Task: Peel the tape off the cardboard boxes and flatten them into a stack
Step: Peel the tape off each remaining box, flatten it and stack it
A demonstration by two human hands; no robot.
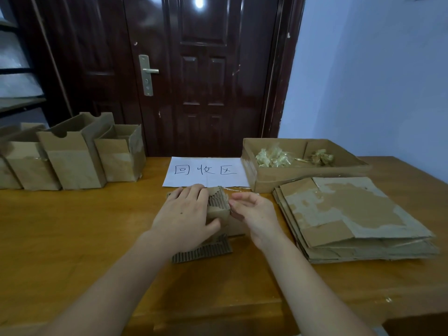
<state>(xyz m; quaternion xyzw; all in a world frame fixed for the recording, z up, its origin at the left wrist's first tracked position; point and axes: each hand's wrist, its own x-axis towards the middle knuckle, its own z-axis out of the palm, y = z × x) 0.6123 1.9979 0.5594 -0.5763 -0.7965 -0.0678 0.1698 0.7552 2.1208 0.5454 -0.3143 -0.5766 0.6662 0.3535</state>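
Note:
A small cardboard box (219,209) with torn corrugated flaps lies on the wooden table (72,238) in the middle. My left hand (184,214) lies over its left side, fingers across the top and thumb against the front. My right hand (254,212) pinches at the box's right edge with curled fingers; whether tape is between them is too small to tell. A stack of flattened boxes (351,219) lies to the right. Several upright open boxes (72,158) stand at the back left.
A shallow cardboard tray (266,180) at the back right holds crumpled balls of peeled tape (274,157). A white paper sign (206,172) with handwriting lies behind the box. A dark door is behind the table, a blue wall to the right.

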